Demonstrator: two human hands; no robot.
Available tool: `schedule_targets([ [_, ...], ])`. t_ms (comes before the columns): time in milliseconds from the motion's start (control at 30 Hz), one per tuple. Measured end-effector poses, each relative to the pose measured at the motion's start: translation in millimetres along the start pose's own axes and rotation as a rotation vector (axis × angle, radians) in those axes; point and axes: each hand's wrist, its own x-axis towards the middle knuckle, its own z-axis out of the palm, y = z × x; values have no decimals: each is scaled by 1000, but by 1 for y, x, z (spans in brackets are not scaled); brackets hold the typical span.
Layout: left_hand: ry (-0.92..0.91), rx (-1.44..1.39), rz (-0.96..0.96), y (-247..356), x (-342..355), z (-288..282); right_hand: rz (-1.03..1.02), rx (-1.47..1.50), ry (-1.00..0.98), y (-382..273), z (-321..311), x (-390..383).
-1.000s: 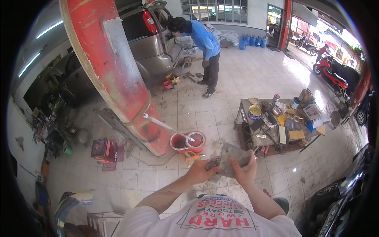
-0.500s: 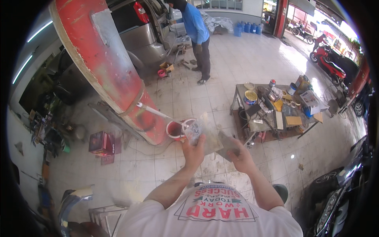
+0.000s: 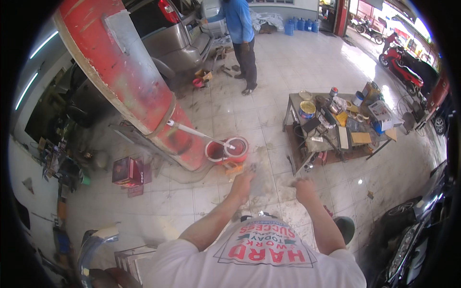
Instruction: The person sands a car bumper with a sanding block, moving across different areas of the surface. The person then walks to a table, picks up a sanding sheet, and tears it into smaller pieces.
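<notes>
My left hand (image 3: 241, 186) grips a grey flat plate (image 3: 259, 185), blurred and seen at a slant. My right hand (image 3: 305, 191) is to the right of it, fingers closed on something I cannot make out, perhaps edge-on. Just beyond my left hand, red buckets (image 3: 217, 150) stand on the tiles with an orange tool (image 3: 234, 169) beside them and a long white pole (image 3: 194, 133) resting across them.
A red column (image 3: 129, 72) rises front-left, near a red box (image 3: 127, 170). A cluttered metal table (image 3: 294, 105) stands front-right. A co-worker (image 3: 240, 29) in blue stands by a van (image 3: 180, 43). A dark car (image 3: 420, 216) is at right, red scooters (image 3: 403, 72) beyond.
My hands have moved apart, separating the grey plates they held together, and their contents now look smeared or edge-on. The co-worker has straightened and reached toward the van. The view has shifted slightly.
</notes>
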Motion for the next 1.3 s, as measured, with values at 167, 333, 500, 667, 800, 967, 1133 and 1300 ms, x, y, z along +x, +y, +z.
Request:
schedule_targets([
  [167,233,-351,-294,6,-17,-25,320,384,-60,30,28,-7],
  [333,297,-459,-119,-2,-12,-23,364,838,94,-5,35,2],
  [500,320,-529,-65,7,-7,-3,325,882,103,-43,25,14],
  [667,325,-243,120,21,-16,8,307,1300,168,-57,23,16],
  [800,167,231,308,23,-34,13,459,1612,396,-54,23,28],
  [967,-316,241,448,23,-42,39,573,1828,58,-45,33,45],
  [1133,-719,420,630,26,-54,60,585,2321,30,-17,47,49],
  [1300,-885,539,987,26,-53,61,439,2563,-376,12,57,46],
])
